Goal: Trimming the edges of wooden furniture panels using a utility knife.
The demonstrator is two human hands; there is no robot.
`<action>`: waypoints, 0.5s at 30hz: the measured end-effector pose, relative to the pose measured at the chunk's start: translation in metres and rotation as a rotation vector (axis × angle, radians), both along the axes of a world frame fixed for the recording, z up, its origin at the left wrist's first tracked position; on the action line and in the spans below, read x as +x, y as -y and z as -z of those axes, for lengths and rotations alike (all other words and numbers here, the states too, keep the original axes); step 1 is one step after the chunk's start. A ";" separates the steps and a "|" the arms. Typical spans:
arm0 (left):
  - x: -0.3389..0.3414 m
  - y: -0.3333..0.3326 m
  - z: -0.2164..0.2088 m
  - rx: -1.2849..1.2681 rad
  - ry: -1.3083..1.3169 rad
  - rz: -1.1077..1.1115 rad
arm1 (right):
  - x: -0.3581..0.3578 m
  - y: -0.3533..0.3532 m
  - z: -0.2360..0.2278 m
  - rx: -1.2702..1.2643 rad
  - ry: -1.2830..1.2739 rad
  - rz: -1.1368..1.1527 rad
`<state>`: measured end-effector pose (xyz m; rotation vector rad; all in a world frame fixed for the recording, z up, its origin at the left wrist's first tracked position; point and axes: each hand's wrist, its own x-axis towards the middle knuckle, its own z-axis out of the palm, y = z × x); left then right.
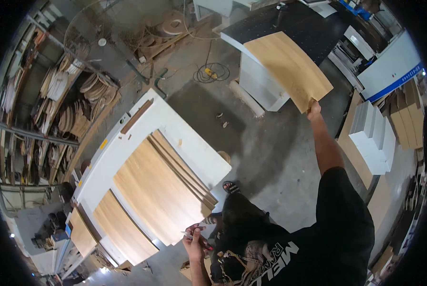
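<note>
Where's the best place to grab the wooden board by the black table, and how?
Probably grip the wooden board by its short near edge, coming from the person's side, where the right hand holds it, pinching both faces. It looks flat and wide, and that end reaches toward the person, beyond the black table.

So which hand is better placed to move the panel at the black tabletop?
Probably the right hand: it grips that wood-grain panel, while the left hand holds a small object near the white worktable.
</note>
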<state>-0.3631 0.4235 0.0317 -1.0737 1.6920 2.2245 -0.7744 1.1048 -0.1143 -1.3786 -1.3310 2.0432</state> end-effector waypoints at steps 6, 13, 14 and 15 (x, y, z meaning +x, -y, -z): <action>0.052 0.009 0.003 0.056 -0.006 -0.316 | 0.025 0.053 0.018 -0.225 -0.212 -0.044; 0.087 0.045 0.047 0.210 -0.127 -0.327 | 0.117 0.162 0.052 -0.178 -0.284 -0.232; 0.103 0.056 0.042 0.193 -0.119 -0.343 | 0.138 0.245 0.057 -0.074 -0.194 -0.314; 0.122 0.065 0.037 0.159 -0.113 -0.392 | 0.166 0.340 0.046 0.038 -0.119 -0.405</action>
